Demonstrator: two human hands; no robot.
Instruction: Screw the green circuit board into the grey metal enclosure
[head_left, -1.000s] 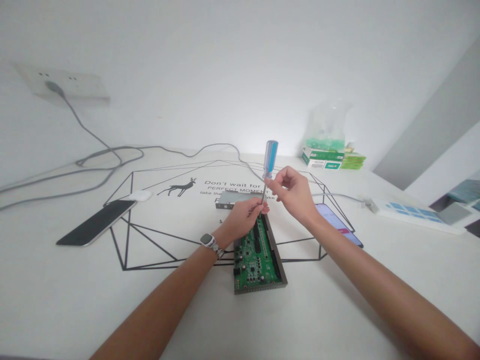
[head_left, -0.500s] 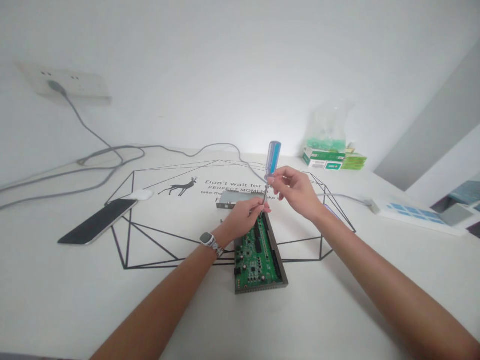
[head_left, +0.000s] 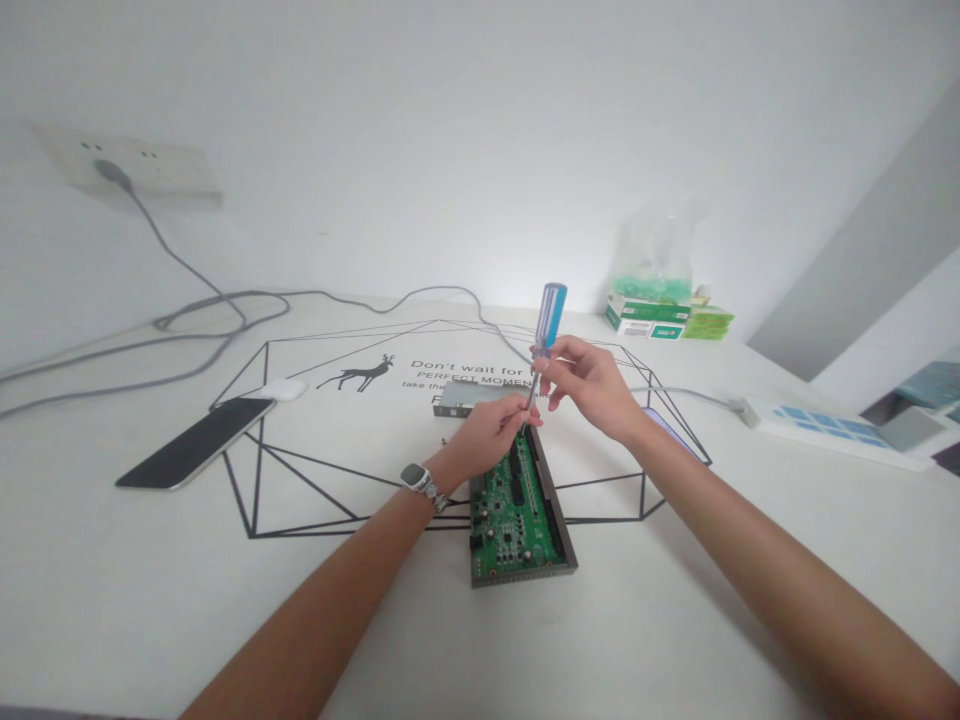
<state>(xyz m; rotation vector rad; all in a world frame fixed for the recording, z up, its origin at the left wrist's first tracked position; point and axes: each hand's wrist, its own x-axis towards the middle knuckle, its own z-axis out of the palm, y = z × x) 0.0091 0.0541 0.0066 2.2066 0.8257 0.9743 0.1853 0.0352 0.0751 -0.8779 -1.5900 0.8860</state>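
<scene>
A green circuit board (head_left: 517, 515) lies in a grey open case on the white table (head_left: 150, 580). Over its far end stands a screwdriver (head_left: 549, 312) with a clear blue handle, nearly upright, tip down near the board. My right hand (head_left: 589, 385) pinches the handle's lower end. My left hand (head_left: 487, 435), with a watch on its wrist, has its fingers closed around the metal shaft just above the board. The tip itself is hidden behind my left fingers.
A grey metal cover (head_left: 465, 396) lies just beyond the board. A dark phone (head_left: 195, 442) rests at the left, another phone (head_left: 671, 430) behind my right wrist. Grey cables (head_left: 217, 320) run to a wall socket. Green boxes (head_left: 660, 315) and a power strip (head_left: 832, 430) sit at the right.
The screwdriver and my right hand have shifted slightly to the right. My left hand stays on the shaft.
</scene>
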